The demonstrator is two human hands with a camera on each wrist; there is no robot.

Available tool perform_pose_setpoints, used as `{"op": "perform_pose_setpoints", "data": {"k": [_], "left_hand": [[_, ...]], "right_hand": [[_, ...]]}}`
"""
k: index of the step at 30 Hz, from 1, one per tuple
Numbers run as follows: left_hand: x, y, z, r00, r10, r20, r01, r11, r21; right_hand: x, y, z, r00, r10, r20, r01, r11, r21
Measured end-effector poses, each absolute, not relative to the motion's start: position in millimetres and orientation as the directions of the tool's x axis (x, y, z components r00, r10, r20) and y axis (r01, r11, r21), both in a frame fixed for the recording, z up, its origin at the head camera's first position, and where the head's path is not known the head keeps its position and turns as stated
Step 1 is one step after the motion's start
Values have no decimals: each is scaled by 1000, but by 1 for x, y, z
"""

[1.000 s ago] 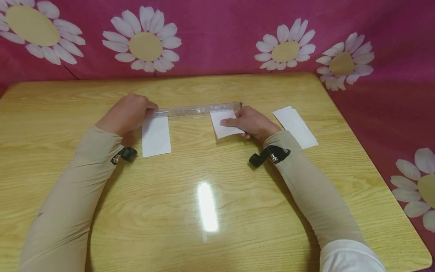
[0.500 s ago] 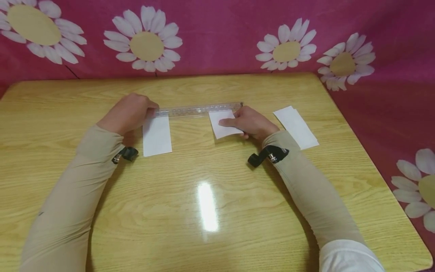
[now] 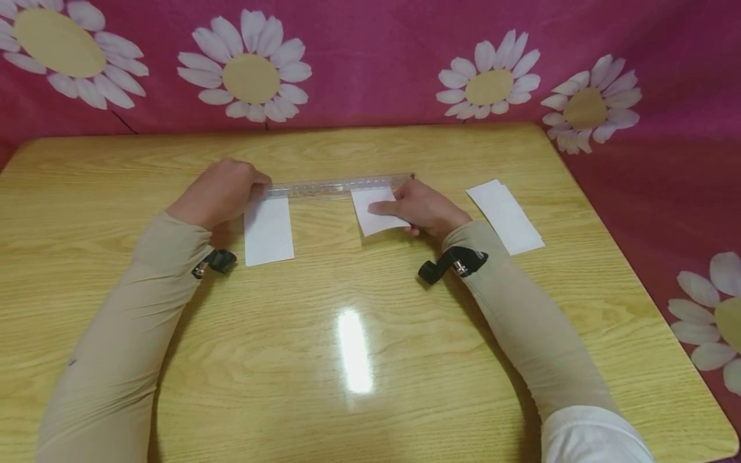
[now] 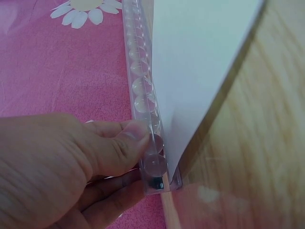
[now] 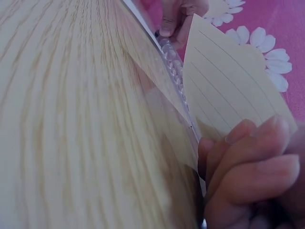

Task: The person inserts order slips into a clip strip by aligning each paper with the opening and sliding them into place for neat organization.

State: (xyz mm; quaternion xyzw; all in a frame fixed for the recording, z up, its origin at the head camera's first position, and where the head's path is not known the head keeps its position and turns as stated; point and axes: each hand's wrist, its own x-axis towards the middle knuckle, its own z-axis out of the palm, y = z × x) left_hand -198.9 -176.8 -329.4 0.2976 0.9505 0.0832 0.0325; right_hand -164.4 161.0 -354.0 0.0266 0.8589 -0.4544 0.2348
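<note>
A clear plastic ticket rail [image 3: 324,189], with a row of glass-like balls inside [image 4: 143,88], lies crosswise on the table. My left hand [image 3: 222,193] pinches its left end between thumb and fingers. A white paper slip [image 3: 269,230] extends from the rail beside that hand, its top edge at the rail. Farther right, my right hand [image 3: 425,207] pinches a second slip [image 3: 365,220], thumb on top, with that slip's upper edge at the rail. In the right wrist view, this slip's face [image 5: 224,86] shows printed lines. The right fingers are curled beneath it.
More white slips [image 3: 506,217] lie in a small overlapping pile to the right of my right hand. The wood-grain table [image 3: 260,360] ends at the back against a pink cloth [image 3: 370,64] with daisies.
My right hand has slid slightly left along the rail with its slip. My left hand keeps its grip on the rail's end.
</note>
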Motion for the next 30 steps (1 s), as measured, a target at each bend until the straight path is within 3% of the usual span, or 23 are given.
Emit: {"op": "perform_pose_setpoints", "data": {"k": [15,30], "left_hand": [[-199,-178,-333,-805,593,26,588,791,169],[-198,-177,-330,-822,569,-20,557,811,175]], "right_hand": [[-165,154,-357,-891,-182,-416,257,552,-793],[-164,146,-355,-885,-186,-428,269,545,-794]]}}
